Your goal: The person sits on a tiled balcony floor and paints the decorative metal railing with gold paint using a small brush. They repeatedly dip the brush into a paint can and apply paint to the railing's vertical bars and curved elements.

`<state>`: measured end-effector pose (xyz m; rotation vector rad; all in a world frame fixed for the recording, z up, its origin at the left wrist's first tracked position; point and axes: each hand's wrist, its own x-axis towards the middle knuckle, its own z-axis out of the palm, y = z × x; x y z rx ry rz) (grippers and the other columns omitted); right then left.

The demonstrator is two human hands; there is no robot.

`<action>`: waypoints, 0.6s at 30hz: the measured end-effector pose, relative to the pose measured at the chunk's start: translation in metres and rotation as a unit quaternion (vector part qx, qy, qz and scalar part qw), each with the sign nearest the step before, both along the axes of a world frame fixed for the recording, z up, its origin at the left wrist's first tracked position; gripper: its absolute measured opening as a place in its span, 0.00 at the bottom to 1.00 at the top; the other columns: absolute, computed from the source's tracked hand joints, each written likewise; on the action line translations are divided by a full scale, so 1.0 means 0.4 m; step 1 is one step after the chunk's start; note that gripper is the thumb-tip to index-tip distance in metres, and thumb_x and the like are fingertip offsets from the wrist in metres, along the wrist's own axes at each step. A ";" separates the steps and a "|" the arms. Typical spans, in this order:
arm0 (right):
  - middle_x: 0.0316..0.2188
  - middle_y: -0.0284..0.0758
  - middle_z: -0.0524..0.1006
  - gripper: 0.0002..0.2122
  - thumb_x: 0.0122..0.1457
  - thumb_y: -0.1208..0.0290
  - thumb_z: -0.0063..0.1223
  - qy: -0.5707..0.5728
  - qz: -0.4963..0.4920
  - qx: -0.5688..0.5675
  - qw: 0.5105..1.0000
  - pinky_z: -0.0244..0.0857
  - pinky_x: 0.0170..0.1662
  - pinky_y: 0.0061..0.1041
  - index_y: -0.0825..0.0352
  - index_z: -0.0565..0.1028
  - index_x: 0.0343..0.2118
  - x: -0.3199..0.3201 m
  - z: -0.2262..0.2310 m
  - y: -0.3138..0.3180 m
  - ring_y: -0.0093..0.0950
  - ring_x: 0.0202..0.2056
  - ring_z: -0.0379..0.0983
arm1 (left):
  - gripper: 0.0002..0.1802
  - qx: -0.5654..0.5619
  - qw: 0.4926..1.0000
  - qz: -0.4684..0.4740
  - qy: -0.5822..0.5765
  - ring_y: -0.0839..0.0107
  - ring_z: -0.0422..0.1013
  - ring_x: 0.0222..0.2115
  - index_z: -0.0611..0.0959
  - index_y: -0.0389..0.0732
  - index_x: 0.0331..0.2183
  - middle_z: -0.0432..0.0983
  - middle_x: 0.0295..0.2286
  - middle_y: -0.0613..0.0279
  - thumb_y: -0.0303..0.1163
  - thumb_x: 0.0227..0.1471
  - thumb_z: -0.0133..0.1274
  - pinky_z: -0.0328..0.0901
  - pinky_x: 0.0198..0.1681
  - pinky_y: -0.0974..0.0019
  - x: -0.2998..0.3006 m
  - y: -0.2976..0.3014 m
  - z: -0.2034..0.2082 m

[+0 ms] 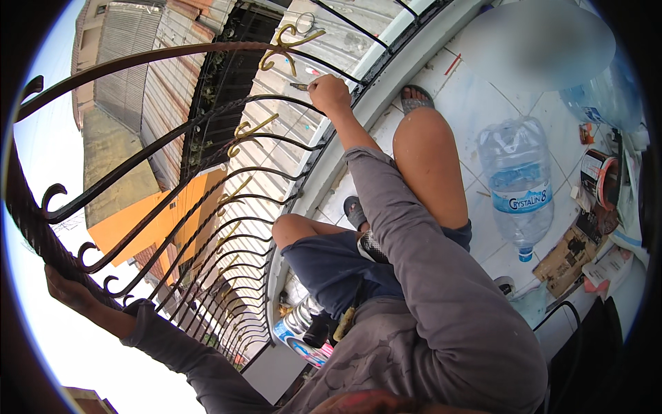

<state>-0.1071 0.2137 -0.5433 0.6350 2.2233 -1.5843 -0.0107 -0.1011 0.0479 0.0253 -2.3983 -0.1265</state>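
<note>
Gold shows on the curls [278, 48] of the dark railing [27, 214] at left, so those look done; what is left doesn't show. Far off, the right hand [329, 94] is closed round a small tool [298, 87]. The left hand [74, 291] touches the railing, fingers too hidden to tell its grip.

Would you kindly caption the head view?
Left hand on black metal railing; right hand holds slim dark tool near gold scrolled ornament.

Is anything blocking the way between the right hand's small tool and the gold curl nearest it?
Nothing visible does: just a gap shows between the small tool in the right hand and the gold curl above it.
</note>
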 end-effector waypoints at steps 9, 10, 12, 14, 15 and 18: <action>0.51 0.45 0.82 0.14 0.59 0.68 0.58 -0.092 0.078 0.063 0.991 0.75 0.54 0.37 0.64 0.84 0.46 0.003 0.048 0.071 0.42 0.54 0.80 | 0.35 -0.027 1.000 -0.004 -0.001 0.64 0.74 0.31 0.83 0.26 0.43 0.79 0.31 0.53 0.52 0.69 0.40 0.70 0.35 0.64 -0.004 -0.012 0.006; 0.49 0.44 0.83 0.14 0.58 0.67 0.58 -0.098 0.078 0.074 0.989 0.76 0.53 0.37 0.64 0.85 0.46 -0.004 0.054 0.070 0.41 0.53 0.80 | 0.35 -0.028 1.000 -0.004 -0.001 0.64 0.74 0.31 0.83 0.26 0.43 0.79 0.31 0.53 0.52 0.69 0.40 0.70 0.35 0.64 -0.004 -0.011 0.006; 0.48 0.45 0.83 0.15 0.57 0.67 0.58 -0.058 0.116 0.052 0.990 0.76 0.52 0.38 0.64 0.85 0.46 -0.024 0.064 0.068 0.42 0.52 0.81 | 0.35 -0.028 1.000 -0.005 -0.001 0.64 0.74 0.31 0.83 0.26 0.43 0.79 0.31 0.53 0.52 0.69 0.40 0.70 0.35 0.64 -0.005 -0.009 0.006; 0.47 0.45 0.84 0.15 0.56 0.67 0.59 -0.028 0.124 0.027 0.991 0.76 0.52 0.39 0.64 0.85 0.45 -0.043 0.076 0.058 0.42 0.51 0.81 | 0.34 -0.027 1.000 -0.006 -0.001 0.64 0.74 0.30 0.83 0.26 0.43 0.79 0.31 0.53 0.52 0.69 0.40 0.70 0.35 0.64 -0.006 -0.004 0.007; 0.46 0.45 0.84 0.15 0.56 0.67 0.59 -0.018 0.114 0.015 0.993 0.76 0.51 0.39 0.65 0.85 0.45 -0.050 0.080 0.053 0.42 0.51 0.81 | 0.34 -0.028 1.000 -0.007 -0.002 0.64 0.74 0.30 0.83 0.26 0.43 0.79 0.31 0.53 0.52 0.69 0.40 0.70 0.35 0.64 -0.006 -0.001 0.008; 0.47 0.47 0.84 0.16 0.55 0.64 0.60 -0.025 0.086 0.000 0.996 0.76 0.51 0.40 0.65 0.85 0.44 -0.048 0.077 0.049 0.43 0.50 0.82 | 0.34 -0.029 1.000 -0.006 -0.004 0.64 0.74 0.30 0.83 0.26 0.43 0.79 0.31 0.53 0.52 0.69 0.40 0.70 0.35 0.64 -0.004 0.001 0.007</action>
